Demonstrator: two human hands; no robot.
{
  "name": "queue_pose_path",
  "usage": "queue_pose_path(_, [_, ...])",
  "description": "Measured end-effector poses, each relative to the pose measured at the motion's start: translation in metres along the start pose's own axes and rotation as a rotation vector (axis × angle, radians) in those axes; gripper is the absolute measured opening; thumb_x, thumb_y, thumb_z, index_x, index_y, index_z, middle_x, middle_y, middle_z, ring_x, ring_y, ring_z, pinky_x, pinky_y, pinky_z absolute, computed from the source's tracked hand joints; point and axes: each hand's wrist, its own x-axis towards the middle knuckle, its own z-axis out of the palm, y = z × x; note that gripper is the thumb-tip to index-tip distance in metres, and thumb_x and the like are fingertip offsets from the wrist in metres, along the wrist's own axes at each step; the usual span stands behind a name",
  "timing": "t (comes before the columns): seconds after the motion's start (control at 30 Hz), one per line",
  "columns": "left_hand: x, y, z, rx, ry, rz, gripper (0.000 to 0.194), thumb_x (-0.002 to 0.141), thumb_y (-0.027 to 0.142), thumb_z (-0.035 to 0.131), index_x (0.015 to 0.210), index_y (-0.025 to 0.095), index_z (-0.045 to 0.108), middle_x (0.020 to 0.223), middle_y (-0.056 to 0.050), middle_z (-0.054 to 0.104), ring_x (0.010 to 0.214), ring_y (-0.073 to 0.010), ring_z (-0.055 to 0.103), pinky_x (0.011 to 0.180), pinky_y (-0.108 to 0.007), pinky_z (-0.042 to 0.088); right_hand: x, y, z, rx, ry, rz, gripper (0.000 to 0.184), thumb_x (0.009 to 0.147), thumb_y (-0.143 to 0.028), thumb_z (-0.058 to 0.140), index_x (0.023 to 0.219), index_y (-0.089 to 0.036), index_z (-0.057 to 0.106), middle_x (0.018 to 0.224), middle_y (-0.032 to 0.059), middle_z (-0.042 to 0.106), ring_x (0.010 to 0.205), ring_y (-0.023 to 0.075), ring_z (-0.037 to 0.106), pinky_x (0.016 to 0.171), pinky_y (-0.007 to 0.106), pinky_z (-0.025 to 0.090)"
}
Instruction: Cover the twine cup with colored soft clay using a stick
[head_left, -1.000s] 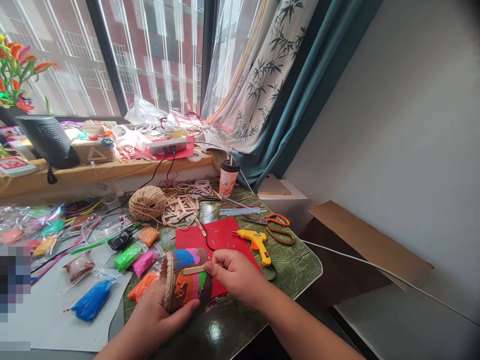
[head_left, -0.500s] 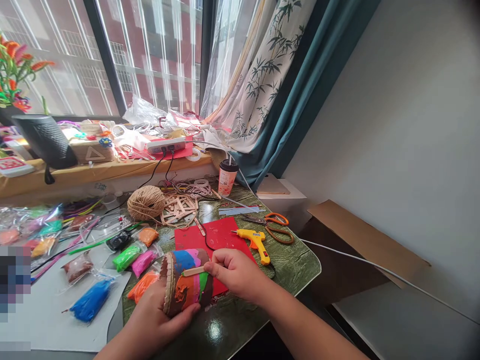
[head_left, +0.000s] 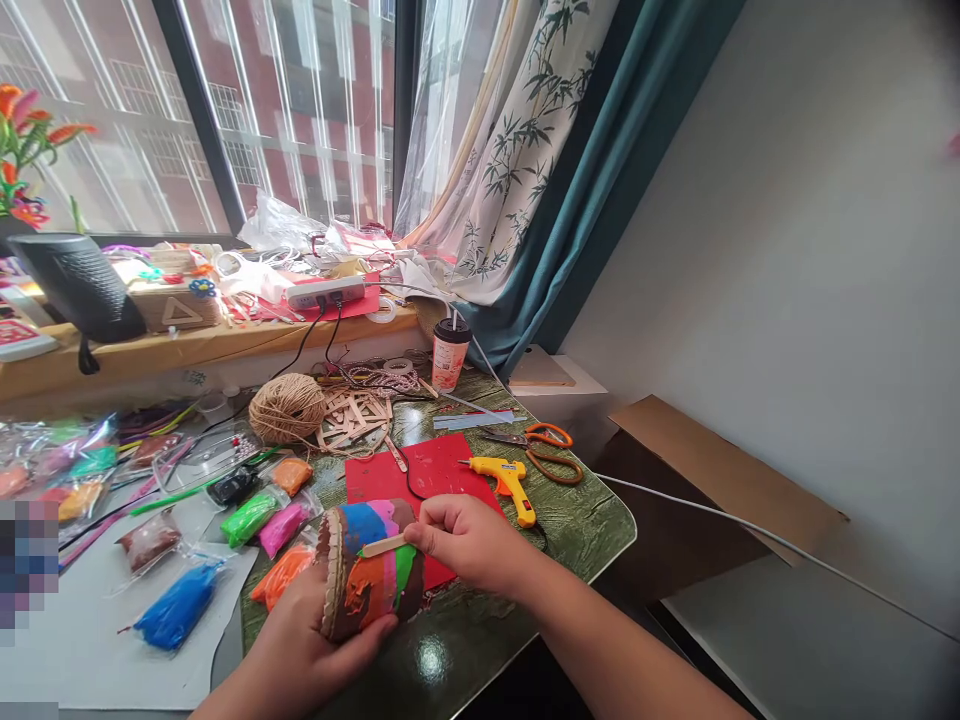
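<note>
My left hand (head_left: 311,625) is wrapped round a cylindrical jar-like container (head_left: 351,612) that lies tilted on its side. Brown, blue, pink, orange and green clay covers its wall, and a braided cord rings the end by my left palm. Between the thumb and fingers of my right hand (head_left: 465,540) is a flat wooden craft stick (head_left: 384,546). The stick's free end rests against the clay, near the orange and green patches. Behind the container a red sheet (head_left: 427,462) lies on the green table. The inside of the container is hidden.
A yellow glue gun (head_left: 506,480) and orange-handled scissors (head_left: 551,440) lie to the right. Bagged clay, such as a blue pack (head_left: 178,605), is at left. Farther back are a twine ball (head_left: 287,408), wooden sticks (head_left: 352,420) and a lidded cup (head_left: 450,355).
The whole view has shifted slightly. Both hands keep their grips, and the container looks turned a little; the stick still touches its clay surface.
</note>
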Motion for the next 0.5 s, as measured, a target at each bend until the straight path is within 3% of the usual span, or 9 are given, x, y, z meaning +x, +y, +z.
queue_pose_path(0.27, [0.001,0.0013,-0.0004,0.051,-0.03,0.092,0.016,0.089,0.032,0.071,0.077,0.024,0.079,0.069,-0.002,0.08,0.057,-0.018,0.07,0.059,-0.026,0.058,0.0023,0.004,-0.0039,0.046,-0.043,0.064,0.073,0.078,-0.091,0.069,0.066,-0.023,0.046,0.065,-0.0068,0.037,0.064,0.0131,0.033,0.058,0.028,0.024])
queue_pose_path(0.5, [0.0042,0.0042,-0.0006,0.048,0.072,0.209,0.015,0.087,0.026,0.069,0.073,0.023,0.074,0.063,0.002,0.075,0.049,-0.0129,0.062,0.051,-0.02,0.052,0.0042,0.0089,-0.0038,0.077,-0.057,0.083,0.073,0.077,-0.091,0.071,0.067,-0.023,0.047,0.065,-0.0068,0.037,0.063,0.0131,0.032,0.058,0.028,0.023])
